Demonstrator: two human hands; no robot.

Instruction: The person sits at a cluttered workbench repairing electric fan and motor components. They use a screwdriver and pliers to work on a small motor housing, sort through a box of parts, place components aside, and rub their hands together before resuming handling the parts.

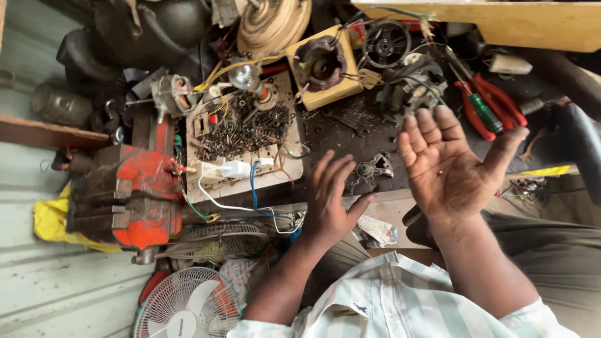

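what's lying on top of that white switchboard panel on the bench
On the white switchboard panel lies a heap of dark screws and small metal bits, plus a white plug. The heap covers the panel's middle, so that surface is hidden.

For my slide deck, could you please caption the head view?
Both hands, left hand and right hand, open and empty above a cluttered workbench beside a red vise.

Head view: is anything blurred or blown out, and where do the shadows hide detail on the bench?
Head view: both hands are sharp, the left hand palm down, the right hand palm up and empty; soft daylight with no hard glare, though the white fan grille is bright; deep shadow swallows the dark parts at top left; the frame edges bow slightly, as on the wooden board.
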